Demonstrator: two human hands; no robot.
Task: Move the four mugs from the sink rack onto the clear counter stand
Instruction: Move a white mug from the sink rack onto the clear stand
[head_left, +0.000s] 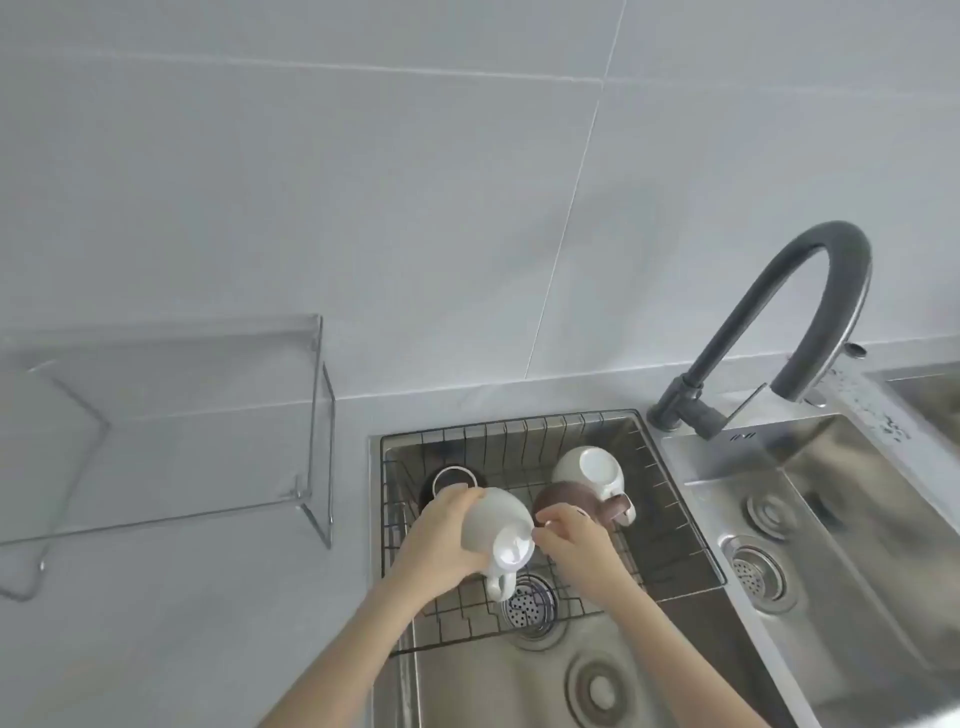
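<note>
A black wire rack (670, 525) sits in the left sink basin. My left hand (434, 540) grips a white mug (493, 525) tilted on its side above the rack, handle hanging down. My right hand (576, 540) touches that mug's base with its fingertips and lies over a brown mug (569, 499). A second white mug (589, 467) stands upside down behind the brown one. A dark mug (451, 478) with a pale rim is at the rack's back left, partly hidden by my left hand. The clear stand (171, 415) is on the counter to the left, with nothing on it.
A dark curved faucet (789, 312) arches over the divide between the basins. A second steel basin (831, 545) with a drain lies to the right. Grey counter (182, 623) spreads in front of the stand, and a tiled wall rises behind.
</note>
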